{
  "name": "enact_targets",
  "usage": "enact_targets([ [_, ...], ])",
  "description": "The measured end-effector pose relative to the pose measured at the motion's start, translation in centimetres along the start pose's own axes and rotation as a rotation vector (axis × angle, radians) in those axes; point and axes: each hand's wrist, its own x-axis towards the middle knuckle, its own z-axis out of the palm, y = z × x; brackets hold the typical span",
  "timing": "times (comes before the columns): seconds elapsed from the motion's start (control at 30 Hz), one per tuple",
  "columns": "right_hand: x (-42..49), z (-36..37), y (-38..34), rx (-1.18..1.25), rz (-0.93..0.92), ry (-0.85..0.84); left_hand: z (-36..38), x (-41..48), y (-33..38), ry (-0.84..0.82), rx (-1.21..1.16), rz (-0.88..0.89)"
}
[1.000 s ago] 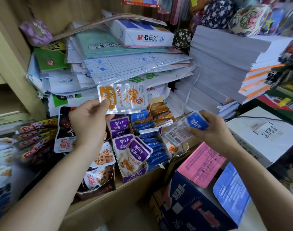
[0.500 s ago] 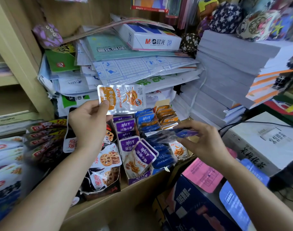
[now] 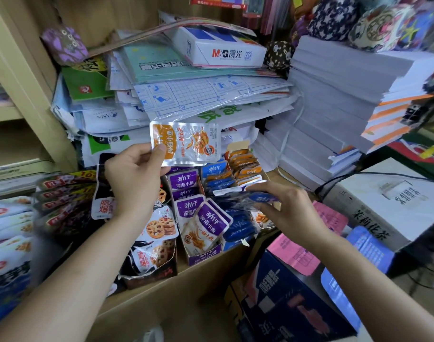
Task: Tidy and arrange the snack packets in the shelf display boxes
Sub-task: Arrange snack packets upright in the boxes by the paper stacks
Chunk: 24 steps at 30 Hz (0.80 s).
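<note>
Our right hand [image 3: 292, 211] has dropped, laying its blurred blue foil snack packet [image 3: 238, 199] flat over the row of blue packets [image 3: 238, 228] in the shelf display, fingers pinching it. Our left hand [image 3: 134, 178] pinches the orange-and-clear plastic fish snack packet [image 3: 186, 144] by its corner, raised above the purple packets [image 3: 212, 222].

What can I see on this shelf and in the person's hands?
held orange packet: one, orange and silver, raised above the boxes
held blue packet: one, blue, blurred, over the blue row
purple packets: several, purple, left row
blue packets: several, blue, middle row
orange packets: several, orange, right row
paper stack: one, white, right of the boxes
left hand: grips held orange packet
right hand: pinches held blue packet
</note>
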Motion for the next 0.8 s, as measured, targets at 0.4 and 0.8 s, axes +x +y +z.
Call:
enact_targets([
  [0.4,1.3,1.9,-0.1,0.13,0.077,0.116,0.5,-0.4,0.1,-0.014,-0.012,-0.01],
  [0.8,0.2,1.8,0.1,-0.151,0.003,-0.2,0.1,-0.6,0.2,-0.07,-0.047,-0.032],
])
